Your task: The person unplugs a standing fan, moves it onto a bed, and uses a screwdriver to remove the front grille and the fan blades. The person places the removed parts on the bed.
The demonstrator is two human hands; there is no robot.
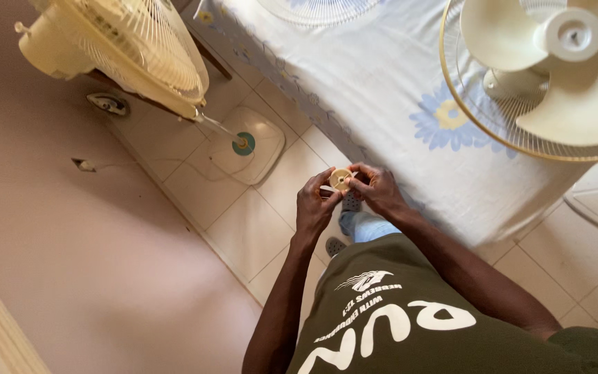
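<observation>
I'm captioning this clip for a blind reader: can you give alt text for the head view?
Both hands, left hand and right hand, pinch a small round cream cap above a tiled floor. An uncovered fan lies on a floral sheet; another fan stands at left.

Small round cream-coloured plastic cap (341, 179) — a disc-shaped fan fitting with a darker hole at its centre — was held in mid-air above the tiled floor, level with the edge of the cloth-covered surface. Its flat circular face was turned up toward the camera. Fingertips pinched it from both sides at the rim — only its top face showed; its underside was hidden.
</observation>
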